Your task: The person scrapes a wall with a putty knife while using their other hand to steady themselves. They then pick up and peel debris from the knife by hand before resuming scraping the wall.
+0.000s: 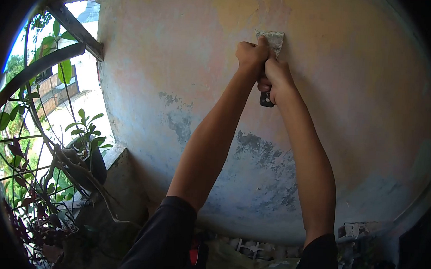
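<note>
Both arms reach up to a faded, patchy wall (216, 115). A putty knife (276, 40) with a wide, whitish-stained blade lies against the wall's upper part. My left hand (252, 55) is closed on it near the blade, its thumb pointing up along the metal. Just below and to the right, my right hand (278, 77) wraps round the handle, whose black end sticks out beneath the fingers. The two hands touch each other. Grey bare patches mark the lower wall.
Potted plants (91, 165) and a metal grille with climbing stems fill the left side. A concrete ledge (116, 154) meets the wall there. Rubble or stones (263, 249) lie along the wall's foot.
</note>
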Demonstrator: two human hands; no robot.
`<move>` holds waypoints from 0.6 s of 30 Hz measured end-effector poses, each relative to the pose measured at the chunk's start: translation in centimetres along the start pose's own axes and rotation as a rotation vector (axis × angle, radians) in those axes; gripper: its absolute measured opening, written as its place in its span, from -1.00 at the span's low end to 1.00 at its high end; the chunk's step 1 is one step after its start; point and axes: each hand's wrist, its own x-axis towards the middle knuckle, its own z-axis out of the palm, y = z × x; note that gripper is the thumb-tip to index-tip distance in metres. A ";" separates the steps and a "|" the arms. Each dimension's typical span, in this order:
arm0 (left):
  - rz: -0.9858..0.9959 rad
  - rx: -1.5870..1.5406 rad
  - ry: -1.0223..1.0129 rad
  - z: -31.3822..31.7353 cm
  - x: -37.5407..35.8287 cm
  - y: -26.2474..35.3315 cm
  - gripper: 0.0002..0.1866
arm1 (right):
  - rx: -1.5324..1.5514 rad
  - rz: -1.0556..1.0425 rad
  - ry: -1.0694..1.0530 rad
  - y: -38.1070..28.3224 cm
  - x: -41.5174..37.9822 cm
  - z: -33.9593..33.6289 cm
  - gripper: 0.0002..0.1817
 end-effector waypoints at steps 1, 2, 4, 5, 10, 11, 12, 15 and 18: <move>-0.003 0.008 0.009 0.2 0.5 -0.1 -0.46 | 0.017 -0.005 -0.001 0.0 0.1 0.1 -0.57; -0.006 0.016 0.016 0.4 1.0 -0.1 -0.47 | 0.021 -0.003 -0.002 -0.1 0.3 0.1 -0.57; 0.010 -0.017 0.049 1.2 2.0 -0.5 -0.48 | 0.014 -0.003 -0.022 -0.4 0.4 -0.1 -0.57; 0.023 -0.054 0.084 1.6 2.4 -0.9 -0.50 | 0.015 0.000 -0.019 -0.4 0.7 -0.3 -0.57; -0.013 -0.143 0.030 1.5 3.6 0.2 -0.57 | 0.044 -0.007 -0.103 -1.3 1.9 -0.6 -0.58; -0.039 -0.162 0.016 1.4 3.7 0.4 -0.58 | 0.051 -0.008 -0.102 -1.4 2.0 -0.5 -0.58; -0.035 -0.158 0.016 1.5 4.1 0.4 -0.58 | 0.076 -0.001 -0.115 -1.6 2.1 -0.4 -0.58; -0.017 -0.165 0.019 1.6 5.3 0.5 -0.59 | 0.118 0.002 -0.156 -2.1 2.3 -0.1 -0.65; -0.038 -0.163 -0.008 1.4 5.4 1.0 -0.60 | 0.137 0.014 -0.177 -2.4 2.5 0.0 -0.66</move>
